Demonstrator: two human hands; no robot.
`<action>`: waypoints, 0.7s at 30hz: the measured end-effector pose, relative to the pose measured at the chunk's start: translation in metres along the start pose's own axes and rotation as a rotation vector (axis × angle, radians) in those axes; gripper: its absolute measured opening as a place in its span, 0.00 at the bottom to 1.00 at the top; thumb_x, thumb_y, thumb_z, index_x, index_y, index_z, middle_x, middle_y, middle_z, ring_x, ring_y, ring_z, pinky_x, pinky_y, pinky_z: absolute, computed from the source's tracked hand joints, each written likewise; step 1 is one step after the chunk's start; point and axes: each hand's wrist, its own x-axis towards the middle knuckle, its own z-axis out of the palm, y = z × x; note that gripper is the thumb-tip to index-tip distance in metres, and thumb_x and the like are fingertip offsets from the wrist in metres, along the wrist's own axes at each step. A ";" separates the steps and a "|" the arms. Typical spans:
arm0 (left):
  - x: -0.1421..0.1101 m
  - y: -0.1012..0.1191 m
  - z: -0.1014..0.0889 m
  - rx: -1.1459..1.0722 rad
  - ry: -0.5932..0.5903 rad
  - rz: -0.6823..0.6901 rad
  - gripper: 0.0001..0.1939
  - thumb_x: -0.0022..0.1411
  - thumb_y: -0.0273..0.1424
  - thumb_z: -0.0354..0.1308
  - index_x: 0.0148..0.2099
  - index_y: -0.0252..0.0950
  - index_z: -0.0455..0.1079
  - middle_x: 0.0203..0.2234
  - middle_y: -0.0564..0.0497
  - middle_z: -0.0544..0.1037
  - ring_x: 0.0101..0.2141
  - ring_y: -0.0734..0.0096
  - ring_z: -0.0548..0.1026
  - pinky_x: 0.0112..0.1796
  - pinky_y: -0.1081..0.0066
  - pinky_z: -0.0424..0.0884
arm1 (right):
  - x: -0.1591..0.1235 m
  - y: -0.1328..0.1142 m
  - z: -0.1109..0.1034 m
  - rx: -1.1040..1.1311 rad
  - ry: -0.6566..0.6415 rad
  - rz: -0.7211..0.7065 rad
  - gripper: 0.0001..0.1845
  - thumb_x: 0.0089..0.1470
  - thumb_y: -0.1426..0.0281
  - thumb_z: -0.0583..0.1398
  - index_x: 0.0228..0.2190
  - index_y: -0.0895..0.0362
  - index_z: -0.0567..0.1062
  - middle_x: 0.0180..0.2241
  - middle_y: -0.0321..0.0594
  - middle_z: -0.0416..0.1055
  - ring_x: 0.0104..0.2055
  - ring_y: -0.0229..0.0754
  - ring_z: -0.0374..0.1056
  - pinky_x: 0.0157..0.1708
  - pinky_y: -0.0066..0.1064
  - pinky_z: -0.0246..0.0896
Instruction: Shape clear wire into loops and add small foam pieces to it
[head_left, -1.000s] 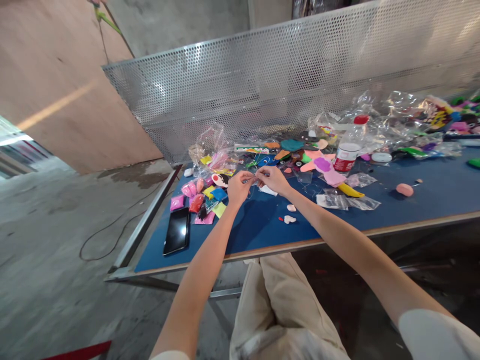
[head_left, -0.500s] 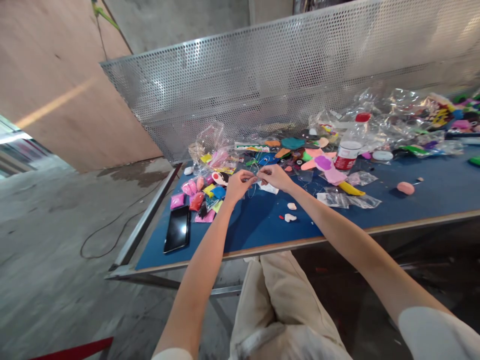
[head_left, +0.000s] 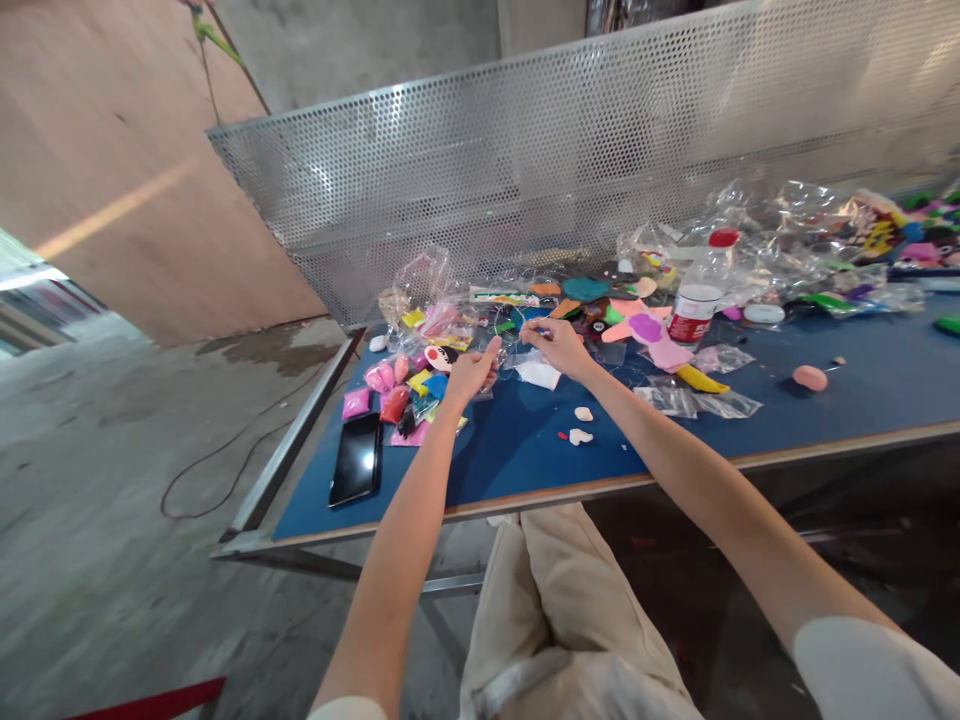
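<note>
Over the blue table (head_left: 510, 460), my right hand (head_left: 559, 348) is raised with its fingertips pinched on a thin, pale thread-like strand (head_left: 512, 352). The strand curves in loops between my two hands; whether it is thread or wire I cannot make out. To its left, my left hand (head_left: 474, 372) has curled fingers and a raised thumb, and what lies inside its grip is too small to tell. A small white sheet (head_left: 538, 372) lies beneath my right hand. Nearer me sit two white clay-like pieces (head_left: 580, 436) and a tiny red bit (head_left: 562, 435).
Colourful clay packets (head_left: 394, 403) and a black phone (head_left: 355, 460) lie at the left. Rightward stand a red-capped bottle (head_left: 696, 305), pink and purple shapes (head_left: 656, 340) and clear plastic bags (head_left: 750, 240). A perforated metal panel (head_left: 487, 170) rises along the back.
My hands, which were together at the fingertips, have come apart. The left moved slightly left and down, the right slightly up, and the strand now spans the gap.
</note>
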 end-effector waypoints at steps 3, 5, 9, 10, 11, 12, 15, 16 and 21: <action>-0.001 0.001 0.010 -0.232 -0.164 0.077 0.30 0.57 0.60 0.64 0.36 0.34 0.78 0.30 0.45 0.82 0.35 0.64 0.82 0.40 0.65 0.79 | -0.002 -0.003 0.003 0.070 -0.022 0.007 0.20 0.54 0.51 0.61 0.30 0.56 0.75 0.32 0.39 0.75 0.23 0.34 0.62 0.25 0.29 0.60; -0.001 0.000 0.014 -0.321 -0.196 0.117 0.28 0.58 0.57 0.65 0.41 0.35 0.78 0.32 0.45 0.83 0.37 0.64 0.83 0.42 0.65 0.79 | -0.003 -0.003 0.004 0.080 -0.026 0.018 0.21 0.53 0.50 0.62 0.31 0.56 0.76 0.28 0.36 0.73 0.21 0.33 0.60 0.24 0.28 0.59; 0.002 -0.004 0.017 -0.361 -0.116 0.153 0.26 0.56 0.51 0.70 0.44 0.34 0.78 0.34 0.47 0.83 0.38 0.63 0.83 0.40 0.66 0.80 | -0.005 -0.003 0.006 0.090 -0.050 0.045 0.22 0.52 0.50 0.64 0.31 0.57 0.77 0.22 0.34 0.70 0.21 0.35 0.64 0.25 0.30 0.62; 0.003 -0.005 0.017 -0.362 -0.105 0.153 0.26 0.55 0.51 0.71 0.44 0.34 0.78 0.34 0.47 0.83 0.38 0.63 0.83 0.40 0.66 0.80 | -0.005 -0.003 0.006 0.101 -0.057 0.059 0.22 0.50 0.49 0.65 0.30 0.57 0.77 0.21 0.35 0.71 0.21 0.36 0.65 0.25 0.30 0.63; 0.003 -0.005 0.017 -0.358 -0.099 0.155 0.26 0.54 0.50 0.71 0.44 0.33 0.78 0.33 0.47 0.83 0.38 0.62 0.83 0.39 0.66 0.80 | -0.005 -0.003 0.006 0.115 -0.059 0.075 0.23 0.49 0.49 0.67 0.30 0.57 0.78 0.21 0.35 0.71 0.22 0.36 0.66 0.26 0.30 0.64; 0.002 -0.005 0.017 -0.349 -0.094 0.162 0.26 0.54 0.50 0.72 0.43 0.33 0.78 0.33 0.47 0.83 0.38 0.62 0.83 0.38 0.66 0.80 | -0.005 -0.003 0.006 0.133 -0.059 0.092 0.23 0.47 0.49 0.68 0.28 0.57 0.78 0.21 0.36 0.72 0.22 0.37 0.66 0.26 0.31 0.65; -0.002 -0.002 0.017 -0.309 -0.057 0.204 0.24 0.53 0.49 0.72 0.42 0.33 0.79 0.32 0.47 0.83 0.38 0.60 0.83 0.36 0.67 0.79 | -0.004 -0.002 0.008 0.228 -0.047 0.176 0.25 0.38 0.49 0.72 0.25 0.57 0.79 0.20 0.37 0.73 0.22 0.37 0.68 0.27 0.31 0.68; -0.003 -0.001 0.018 -0.299 -0.036 0.218 0.23 0.53 0.48 0.72 0.41 0.33 0.79 0.32 0.47 0.83 0.38 0.59 0.83 0.35 0.67 0.79 | -0.004 -0.001 0.009 0.268 -0.040 0.212 0.25 0.35 0.49 0.74 0.24 0.57 0.79 0.20 0.37 0.73 0.23 0.37 0.68 0.27 0.30 0.68; -0.007 0.002 0.018 -0.244 0.023 0.250 0.21 0.55 0.48 0.70 0.40 0.34 0.80 0.30 0.47 0.82 0.35 0.61 0.81 0.32 0.69 0.75 | -0.002 0.005 0.013 0.342 0.024 0.245 0.24 0.30 0.52 0.76 0.22 0.57 0.80 0.21 0.37 0.75 0.22 0.35 0.65 0.26 0.29 0.66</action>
